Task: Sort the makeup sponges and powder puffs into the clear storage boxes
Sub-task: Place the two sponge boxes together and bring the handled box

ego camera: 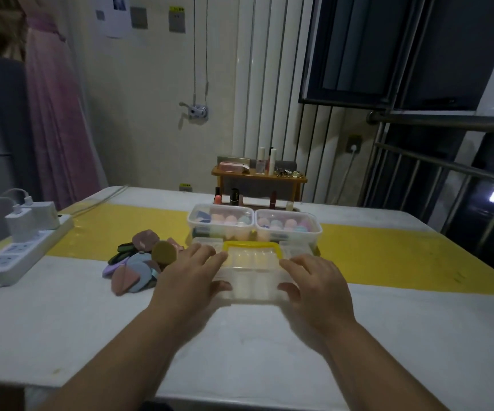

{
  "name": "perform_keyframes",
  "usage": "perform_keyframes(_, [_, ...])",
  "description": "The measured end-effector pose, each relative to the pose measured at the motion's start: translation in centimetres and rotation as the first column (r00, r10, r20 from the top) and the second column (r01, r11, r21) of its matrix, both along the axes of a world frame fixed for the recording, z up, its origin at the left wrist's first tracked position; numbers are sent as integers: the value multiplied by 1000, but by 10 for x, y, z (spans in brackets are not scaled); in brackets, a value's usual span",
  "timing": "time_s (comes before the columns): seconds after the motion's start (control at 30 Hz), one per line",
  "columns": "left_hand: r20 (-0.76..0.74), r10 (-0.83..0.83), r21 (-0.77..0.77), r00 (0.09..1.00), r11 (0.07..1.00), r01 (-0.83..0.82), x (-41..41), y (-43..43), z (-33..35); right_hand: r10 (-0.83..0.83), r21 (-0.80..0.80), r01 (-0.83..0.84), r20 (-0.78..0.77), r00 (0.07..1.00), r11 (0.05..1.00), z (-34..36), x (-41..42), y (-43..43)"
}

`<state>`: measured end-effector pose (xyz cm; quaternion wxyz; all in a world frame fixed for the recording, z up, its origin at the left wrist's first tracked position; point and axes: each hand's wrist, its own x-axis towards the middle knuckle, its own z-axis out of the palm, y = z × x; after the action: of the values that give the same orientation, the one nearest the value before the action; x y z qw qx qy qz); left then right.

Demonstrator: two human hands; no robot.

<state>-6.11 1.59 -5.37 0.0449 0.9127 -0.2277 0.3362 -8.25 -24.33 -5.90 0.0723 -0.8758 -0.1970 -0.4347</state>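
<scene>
Two clear storage boxes stand side by side at the table's middle, the left box (221,222) and the right box (288,228), both holding pastel makeup sponges. In front of them lies a clear lid (251,272) with a yellow handle (251,246). My left hand (191,277) grips the lid's left end, thumb under the near edge. My right hand (314,284) grips its right end the same way. A pile of flat powder puffs (140,261) in pink, blue, green and brown lies to the left of the lid.
A white power strip (17,250) with chargers sits at the table's left edge. A yellow band (388,256) crosses the white table. Behind the boxes stand lipsticks (234,197) and a small wooden shelf (259,176) with bottles.
</scene>
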Motion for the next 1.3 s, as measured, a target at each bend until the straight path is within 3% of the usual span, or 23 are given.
perform_keyframes(0.2, [91, 6, 53, 996, 999, -11, 3, -1, -6, 22, -59, -11, 189, 982, 998, -7, 2, -1])
perform_keyframes(0.47, [97, -1, 44, 995, 999, -4, 6, -1, -5, -16, -125, 44, 215, 977, 991, -8, 2, 2])
perform_keyframes(0.73, [6, -63, -299, 998, 952, 62, -1, 3, 0, 4, 18, -6, 159, 987, 1000, -5, 0, 0])
perform_keyframes(0.9, [-103, -192, -581, 976, 808, 97, -1, 8, 0, 31, 22, -35, 141, 990, 999, 1, -1, -1])
perform_keyframes(1.13, [76, -226, -623, 971, 750, 223, -2, 7, 9, 9, 82, -22, 153, 988, 996, 11, -3, 1])
perform_keyframes(1.3, [94, -160, -719, 983, 672, 178, 9, 3, 18, -62, 265, 16, 168, 984, 964, 27, 6, 8])
